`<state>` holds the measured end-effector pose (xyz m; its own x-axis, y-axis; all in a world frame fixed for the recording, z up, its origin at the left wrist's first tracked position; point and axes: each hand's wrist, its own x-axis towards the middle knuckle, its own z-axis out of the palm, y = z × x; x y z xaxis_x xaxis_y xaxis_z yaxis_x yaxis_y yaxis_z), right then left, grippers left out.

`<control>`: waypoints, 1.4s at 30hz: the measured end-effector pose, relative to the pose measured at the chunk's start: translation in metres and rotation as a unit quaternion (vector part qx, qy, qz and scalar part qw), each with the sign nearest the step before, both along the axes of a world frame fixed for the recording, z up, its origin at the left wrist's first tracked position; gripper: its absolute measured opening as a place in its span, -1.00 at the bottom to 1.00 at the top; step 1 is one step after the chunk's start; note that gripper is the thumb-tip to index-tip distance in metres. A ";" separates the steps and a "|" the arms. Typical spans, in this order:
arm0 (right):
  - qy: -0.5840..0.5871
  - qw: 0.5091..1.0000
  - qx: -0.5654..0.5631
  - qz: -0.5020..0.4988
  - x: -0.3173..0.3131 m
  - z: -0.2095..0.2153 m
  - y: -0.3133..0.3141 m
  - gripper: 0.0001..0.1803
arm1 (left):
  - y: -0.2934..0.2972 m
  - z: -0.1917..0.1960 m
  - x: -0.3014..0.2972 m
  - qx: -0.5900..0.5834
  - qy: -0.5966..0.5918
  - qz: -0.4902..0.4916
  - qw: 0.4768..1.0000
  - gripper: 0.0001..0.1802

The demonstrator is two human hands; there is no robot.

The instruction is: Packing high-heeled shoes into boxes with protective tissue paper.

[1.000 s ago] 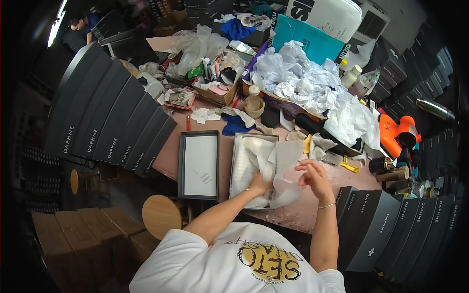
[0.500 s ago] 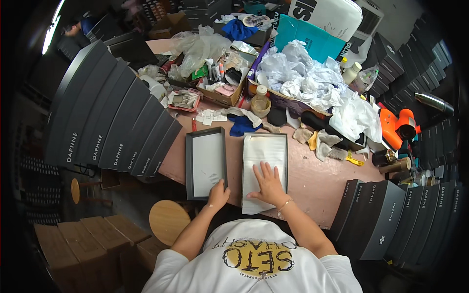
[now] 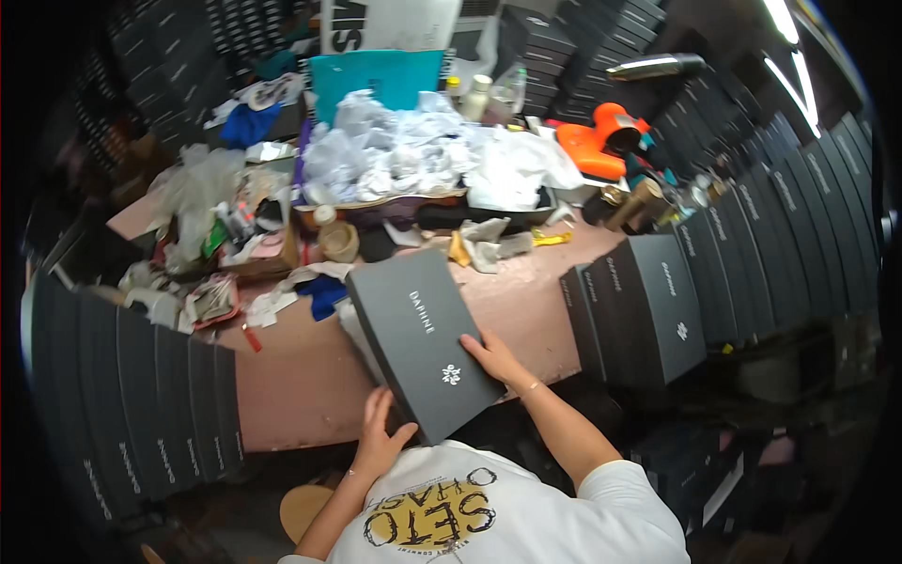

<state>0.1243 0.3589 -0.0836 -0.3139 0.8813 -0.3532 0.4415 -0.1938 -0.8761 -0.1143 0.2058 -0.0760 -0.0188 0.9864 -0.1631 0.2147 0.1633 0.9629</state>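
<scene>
A dark grey shoebox lid (image 3: 425, 329) with white print lies slantwise over the white-lined box bottom. White paper (image 3: 361, 336) shows along its left side, so the lid does not fully hide what is beneath. My right hand (image 3: 490, 361) grips the lid's right edge, thumb on the top face. My left hand (image 3: 383, 437) is at the box's near left corner, fingers apart and touching its side. The fingers' undersides are hidden.
The pink table (image 3: 301, 390) is flanked by stacks of dark shoeboxes (image 3: 132, 395) and more shoeboxes (image 3: 648, 301). Behind are crumpled white paper (image 3: 395, 141), a jar (image 3: 336, 240), rags (image 3: 484, 246), a yellow-handled brush (image 3: 552, 237) and an orange tool (image 3: 601, 146).
The lid, earlier lying face down beside the paper-lined box, is now turned over onto it. My right hand has left the paper for the lid's edge. The view has swung right.
</scene>
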 end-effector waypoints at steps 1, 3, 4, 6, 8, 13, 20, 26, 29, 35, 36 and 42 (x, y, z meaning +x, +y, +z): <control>-0.043 0.999 -0.031 -0.007 0.006 -0.011 -0.002 -0.40 | 0.003 -0.014 0.001 0.083 0.187 0.004 0.979 -0.30; -0.032 0.999 -0.011 -0.024 0.000 -0.040 -0.008 -0.41 | 0.024 -0.051 -0.004 -0.073 -0.026 0.107 0.991 -0.25; -0.084 0.996 0.036 -0.007 -0.013 -0.040 -0.005 -0.39 | 0.036 -0.074 -0.010 -0.069 -0.117 0.132 0.982 -0.29; -0.148 0.986 0.070 0.010 -0.034 -0.027 0.004 -0.37 | 0.054 -0.078 -0.021 -0.063 -0.091 0.152 0.982 -0.42; -0.178 0.983 0.039 0.015 -0.048 -0.014 0.008 -0.38 | 0.058 -0.079 -0.030 -0.082 -0.101 0.151 0.980 -0.46; -0.063 0.998 -0.012 -0.023 -0.042 -0.078 0.007 -0.28 | 0.062 -0.095 -0.044 -0.203 -0.152 0.132 0.958 -0.43; 0.043 0.987 0.154 0.008 0.050 0.081 -0.047 -0.11 | 0.058 -0.004 0.037 -0.079 -0.357 0.109 0.924 -0.53; 0.003 0.973 0.041 -0.227 0.271 0.271 -0.061 -0.34 | 0.084 0.111 0.164 0.121 -0.269 -0.293 0.910 -0.26; -0.532 0.800 0.243 -0.132 0.322 0.279 -0.063 -0.43 | 0.074 0.116 0.190 0.150 -0.149 -0.334 0.918 -0.36; -0.601 0.749 0.272 -0.059 0.238 0.229 -0.056 -0.15 | 0.039 0.096 0.103 0.177 0.033 -0.101 0.979 -0.43; -0.602 0.733 0.310 -0.064 0.230 0.229 -0.057 -0.17 | 0.027 0.108 0.066 0.205 0.093 -0.024 0.974 -0.44; -0.253 0.869 0.400 0.143 0.070 0.211 -0.051 -0.26 | -0.101 0.249 -0.156 0.589 0.297 0.513 0.550 -0.61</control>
